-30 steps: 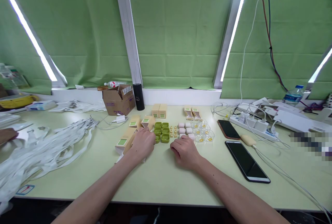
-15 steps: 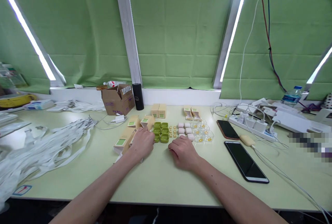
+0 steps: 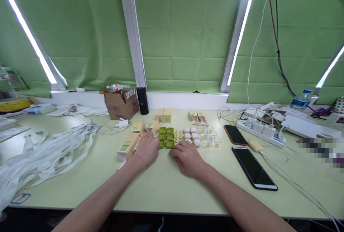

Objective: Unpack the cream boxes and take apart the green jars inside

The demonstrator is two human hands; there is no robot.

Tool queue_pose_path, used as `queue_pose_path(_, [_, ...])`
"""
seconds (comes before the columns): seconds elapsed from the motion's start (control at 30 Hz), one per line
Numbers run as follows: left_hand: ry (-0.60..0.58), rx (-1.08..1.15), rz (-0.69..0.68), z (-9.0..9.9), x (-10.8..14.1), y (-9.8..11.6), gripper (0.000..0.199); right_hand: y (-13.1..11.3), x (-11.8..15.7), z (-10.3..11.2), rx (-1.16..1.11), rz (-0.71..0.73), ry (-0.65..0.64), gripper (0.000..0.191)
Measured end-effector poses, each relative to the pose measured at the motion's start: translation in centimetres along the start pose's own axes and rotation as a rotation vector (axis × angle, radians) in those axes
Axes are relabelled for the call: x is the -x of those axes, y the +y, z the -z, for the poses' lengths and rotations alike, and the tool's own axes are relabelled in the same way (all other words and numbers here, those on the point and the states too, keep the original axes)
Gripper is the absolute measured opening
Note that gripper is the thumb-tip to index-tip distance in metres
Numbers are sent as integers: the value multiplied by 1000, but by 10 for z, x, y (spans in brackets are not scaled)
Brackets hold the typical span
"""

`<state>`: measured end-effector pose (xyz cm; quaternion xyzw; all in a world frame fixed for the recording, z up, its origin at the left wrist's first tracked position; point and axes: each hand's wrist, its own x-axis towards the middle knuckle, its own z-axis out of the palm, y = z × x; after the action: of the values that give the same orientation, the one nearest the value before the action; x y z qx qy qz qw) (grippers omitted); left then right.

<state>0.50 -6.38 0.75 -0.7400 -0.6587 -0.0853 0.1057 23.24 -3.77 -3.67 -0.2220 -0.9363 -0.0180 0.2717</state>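
Observation:
Several small green square containers (image 3: 166, 135) stand in two tight columns at the middle of the table. My left hand (image 3: 147, 148) rests at their left front corner, fingers closed together and fingertips against the edge. My right hand (image 3: 188, 158) lies palm down with curled fingers, its fingertips at the front right container. I see nothing held in either hand. Small yellow pieces (image 3: 177, 136) are lined up right of the green containers. Beside them are pale pink rounded blocks (image 3: 187, 136) and clear cups with gold centres (image 3: 206, 138). Opened beige boxes (image 3: 128, 146) lie by my left hand.
Two upright beige boxes (image 3: 163, 115) and two opened ones (image 3: 199, 117) stand further back. On the right lie two phones (image 3: 254, 167), a power strip (image 3: 260, 131) and cables. White straps (image 3: 53, 153) cover the left side; a cardboard box (image 3: 120, 106) and black bottle (image 3: 142, 100) stand behind.
My right hand has moved slightly left, bringing its fingertips up to the front right green container. My left hand stays nearly in place. The objects keep their arrangement.

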Motion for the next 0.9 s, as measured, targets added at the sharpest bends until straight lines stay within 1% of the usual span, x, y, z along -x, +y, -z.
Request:
queue_pose_path(0.1, [-54, -79, -8, 4, 0, 3, 27, 1, 0, -2, 7, 7, 2, 19])
queue_pose_path(0.2, [-83, -127, -11, 8, 1, 6, 29, 3, 1, -6, 51, -8, 33, 20])
queue_pose_path(0.3, [-85, -134, -5, 10, 1, 7, 28, 3, 2, -8, 87, -65, 71, 22])
queue_pose_path(0.43, [-75, -142, 1, 9, 1, 6, 28, 2, 2, -7, 87, -123, 53, 22])
queue_pose_path(0.9, [-55, -103, -1, 5, 0, 5, 28, -1, -1, -8, 91, -148, -9, 23])
